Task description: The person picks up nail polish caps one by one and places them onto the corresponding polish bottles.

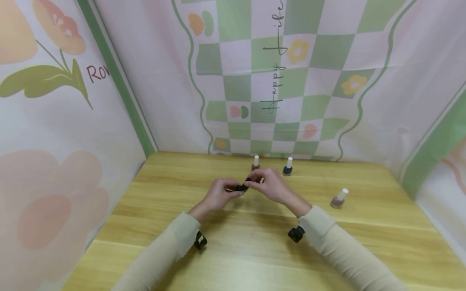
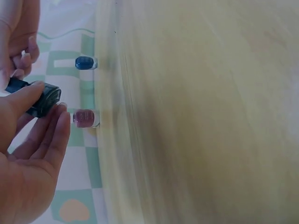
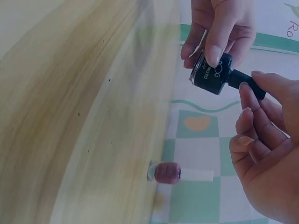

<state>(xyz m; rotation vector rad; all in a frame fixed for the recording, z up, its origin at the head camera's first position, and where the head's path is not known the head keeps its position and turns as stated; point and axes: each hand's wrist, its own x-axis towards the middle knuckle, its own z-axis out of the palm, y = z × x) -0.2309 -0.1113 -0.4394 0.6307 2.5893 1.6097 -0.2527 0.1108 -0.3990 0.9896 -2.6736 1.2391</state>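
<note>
A dark nail polish bottle [image 3: 212,74] with a black cap [image 3: 247,84] is held between both hands above the table. The left hand [image 1: 221,194] grips the glass body between thumb and fingers. With thumb and fingertips, the right hand [image 1: 271,184] pinches the black cap, which sits on the bottle's neck in the right wrist view. Just behind the hands stands a mauve-brown nail polish bottle [image 1: 256,163] with a white cap, its base partly covered by the right hand in the head view.
A dark blue nail polish bottle [image 1: 287,167] stands near the table's back edge. Farther right is a light purple one [image 1: 338,199], also white-capped. The wooden table [image 1: 240,250] meets a green-checked cloth [image 1: 262,89] behind.
</note>
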